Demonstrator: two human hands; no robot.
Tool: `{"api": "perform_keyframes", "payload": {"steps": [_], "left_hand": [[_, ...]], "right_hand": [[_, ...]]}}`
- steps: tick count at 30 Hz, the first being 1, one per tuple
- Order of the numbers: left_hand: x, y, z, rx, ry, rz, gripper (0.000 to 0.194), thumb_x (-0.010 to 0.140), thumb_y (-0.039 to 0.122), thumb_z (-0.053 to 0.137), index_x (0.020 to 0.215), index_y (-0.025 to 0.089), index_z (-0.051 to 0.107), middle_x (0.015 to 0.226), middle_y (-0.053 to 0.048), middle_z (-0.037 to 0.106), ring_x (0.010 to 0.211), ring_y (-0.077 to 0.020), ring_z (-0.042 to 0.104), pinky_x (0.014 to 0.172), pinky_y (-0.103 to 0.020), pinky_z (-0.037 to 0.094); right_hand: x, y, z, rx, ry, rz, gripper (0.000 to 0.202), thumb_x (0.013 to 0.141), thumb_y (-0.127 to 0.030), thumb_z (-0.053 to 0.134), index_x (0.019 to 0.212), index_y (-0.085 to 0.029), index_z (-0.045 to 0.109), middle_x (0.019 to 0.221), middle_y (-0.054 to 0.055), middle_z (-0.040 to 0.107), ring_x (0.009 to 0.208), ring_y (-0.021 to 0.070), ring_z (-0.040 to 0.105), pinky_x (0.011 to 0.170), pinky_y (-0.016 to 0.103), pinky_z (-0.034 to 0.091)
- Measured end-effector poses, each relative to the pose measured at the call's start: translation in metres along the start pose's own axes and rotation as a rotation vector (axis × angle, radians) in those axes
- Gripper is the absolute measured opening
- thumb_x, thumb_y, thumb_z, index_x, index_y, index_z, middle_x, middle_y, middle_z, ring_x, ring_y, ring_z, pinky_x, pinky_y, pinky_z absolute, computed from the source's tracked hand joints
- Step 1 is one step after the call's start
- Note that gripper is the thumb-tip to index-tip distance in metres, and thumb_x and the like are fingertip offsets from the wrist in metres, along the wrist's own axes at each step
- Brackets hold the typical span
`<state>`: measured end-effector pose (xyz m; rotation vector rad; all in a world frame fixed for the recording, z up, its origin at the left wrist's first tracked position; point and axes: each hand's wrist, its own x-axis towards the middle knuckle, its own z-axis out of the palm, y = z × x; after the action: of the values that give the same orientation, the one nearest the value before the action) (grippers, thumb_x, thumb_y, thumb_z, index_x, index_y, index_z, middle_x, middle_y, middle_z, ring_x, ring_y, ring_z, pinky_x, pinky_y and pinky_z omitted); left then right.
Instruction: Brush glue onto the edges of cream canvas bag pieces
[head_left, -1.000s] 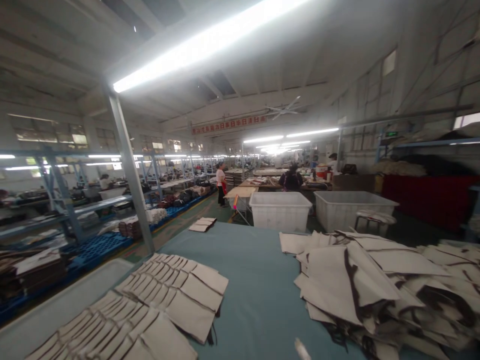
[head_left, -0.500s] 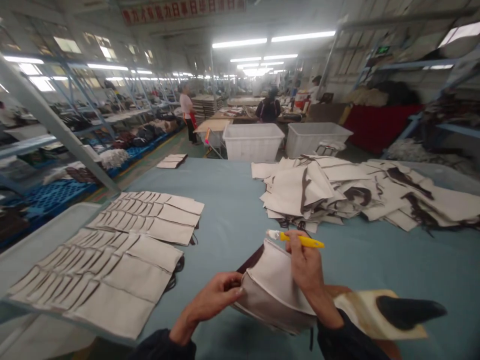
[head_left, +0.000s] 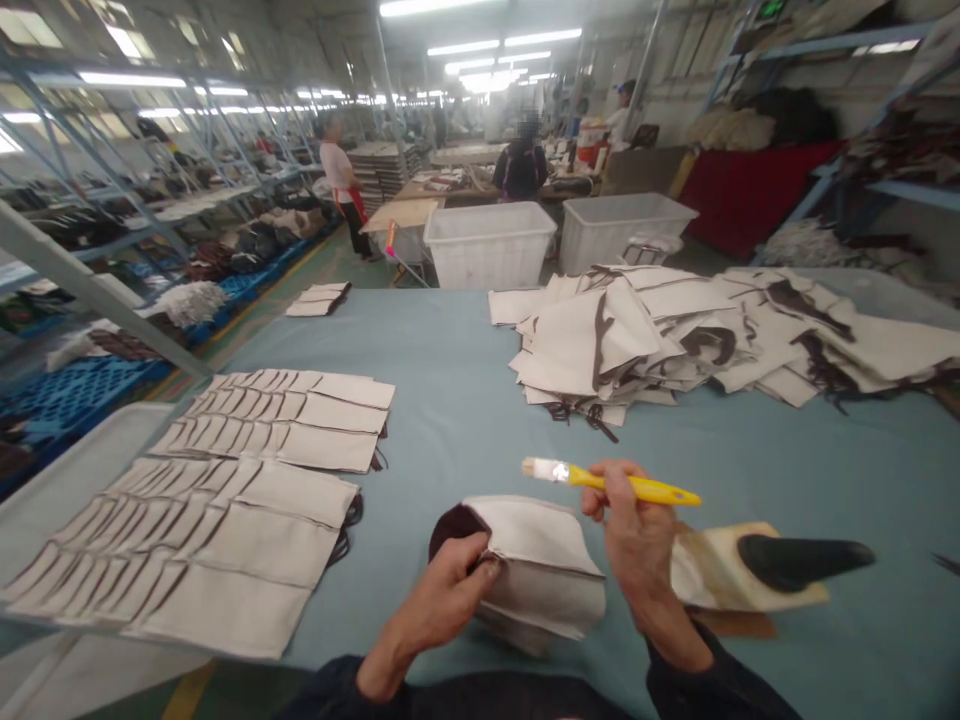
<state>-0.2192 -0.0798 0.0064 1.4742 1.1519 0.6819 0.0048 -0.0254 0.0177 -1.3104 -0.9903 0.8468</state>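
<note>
My left hand (head_left: 442, 600) pinches the edge of a cream sewn piece (head_left: 544, 545) that curves open like a pouch, its dark brown inside showing at the left end. Between the fingers of my right hand (head_left: 637, 525) is a yellow-handled paintbrush (head_left: 577, 474), held level with its bristles pointing left. The brush is above and apart from the piece. Just right of my right wrist lies a stained yellowish slab (head_left: 712, 575) with a long black object (head_left: 802, 565) on it; I cannot tell what either is.
Overlapping rows of cream pieces (head_left: 247, 550) lie at the left of the blue-green tabletop (head_left: 442, 400). A loose heap of similar pieces (head_left: 600, 340) covers the back right. Beyond the table stand white bins (head_left: 491, 250), a standing person (head_left: 345, 185) and another person in dark clothes (head_left: 521, 170).
My right hand has drawn the brush away from the piece's upper edge, rightward. The piece has turned in my left hand, and its brown inside shows more. The camera view has tilted down.
</note>
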Motion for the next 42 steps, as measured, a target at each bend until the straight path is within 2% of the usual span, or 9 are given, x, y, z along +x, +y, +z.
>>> {"api": "perform_keyframes", "payload": {"steps": [3,6,10,16,23,29,33,37,42], "left_hand": [[0.0,0.003,0.002,0.043,0.048,0.002,0.038,0.099,0.051,0.053,0.087,0.017,0.066,0.077,-0.001,0.06,0.077,-0.0173,0.051,0.073,-0.026,0.045],[0.001,0.005,0.007,0.092,0.067,0.006,0.035,0.101,0.045,0.048,0.083,0.018,0.062,0.075,0.0,0.058,0.073,-0.0161,0.05,0.07,-0.026,0.042],[0.001,0.005,0.016,0.141,0.092,0.052,0.031,0.103,0.036,0.045,0.081,0.019,0.058,0.076,0.0,0.058,0.074,-0.0157,0.05,0.07,-0.027,0.039],[0.003,0.0,0.026,0.155,0.128,0.045,0.033,0.104,0.039,0.044,0.084,0.018,0.061,0.077,-0.001,0.06,0.074,-0.0167,0.051,0.07,-0.028,0.037],[0.001,-0.001,0.034,0.183,0.202,0.065,0.035,0.105,0.042,0.042,0.088,0.018,0.06,0.082,-0.004,0.063,0.079,-0.0187,0.056,0.076,-0.03,0.041],[-0.001,0.002,0.037,0.22,0.232,0.087,0.031,0.105,0.037,0.042,0.086,0.019,0.058,0.081,-0.003,0.063,0.076,-0.0173,0.055,0.073,-0.028,0.041],[0.0,0.001,0.038,0.252,0.24,0.118,0.029,0.105,0.034,0.043,0.084,0.019,0.058,0.076,-0.001,0.06,0.07,-0.016,0.053,0.07,-0.028,0.04],[0.001,0.001,0.039,0.237,0.266,0.144,0.028,0.104,0.031,0.044,0.083,0.019,0.059,0.074,-0.001,0.062,0.068,-0.0157,0.055,0.068,-0.028,0.04],[0.002,0.007,0.038,0.175,0.24,0.105,0.03,0.105,0.032,0.043,0.097,0.016,0.068,0.087,-0.007,0.072,0.077,-0.0187,0.062,0.074,-0.029,0.044]], "right_hand": [[-0.024,-0.004,-0.007,0.107,-0.049,0.153,0.051,0.093,-0.071,0.062,0.088,-0.02,0.061,0.049,-0.005,0.054,0.045,0.0143,0.05,0.048,0.026,0.042],[-0.04,0.0,-0.006,0.161,-0.045,0.234,0.053,0.091,-0.072,0.064,0.088,-0.02,0.061,0.049,-0.005,0.053,0.043,0.0138,0.048,0.045,0.025,0.041],[-0.048,0.009,-0.004,0.208,-0.012,0.276,0.051,0.091,-0.07,0.064,0.089,-0.019,0.061,0.049,-0.005,0.053,0.043,0.013,0.047,0.044,0.024,0.041],[-0.059,0.006,-0.007,0.213,0.006,0.238,0.042,0.097,-0.062,0.063,0.094,-0.02,0.06,0.055,-0.005,0.058,0.048,0.0127,0.052,0.05,0.023,0.047],[-0.071,-0.005,-0.002,0.138,-0.011,-0.038,0.033,0.103,-0.049,0.06,0.086,-0.021,0.061,0.056,-0.004,0.061,0.045,0.0118,0.054,0.047,0.022,0.049],[-0.079,0.0,-0.01,-0.071,-0.05,-0.334,0.017,0.107,-0.031,0.054,0.097,-0.023,0.064,0.066,-0.004,0.067,0.049,0.0112,0.059,0.049,0.02,0.053],[-0.078,-0.006,-0.018,-0.274,-0.136,-0.607,0.013,0.106,-0.024,0.055,0.099,-0.024,0.066,0.072,-0.001,0.072,0.058,0.0137,0.069,0.057,0.023,0.058],[-0.072,-0.011,-0.02,-0.336,-0.322,-0.885,0.015,0.108,-0.018,0.05,0.107,-0.022,0.063,0.076,0.001,0.074,0.063,0.0151,0.071,0.061,0.025,0.058],[-0.067,-0.014,-0.024,-0.45,-0.497,-1.037,0.015,0.109,-0.014,0.048,0.112,-0.018,0.062,0.077,0.004,0.072,0.061,0.0162,0.066,0.056,0.028,0.052]]}}
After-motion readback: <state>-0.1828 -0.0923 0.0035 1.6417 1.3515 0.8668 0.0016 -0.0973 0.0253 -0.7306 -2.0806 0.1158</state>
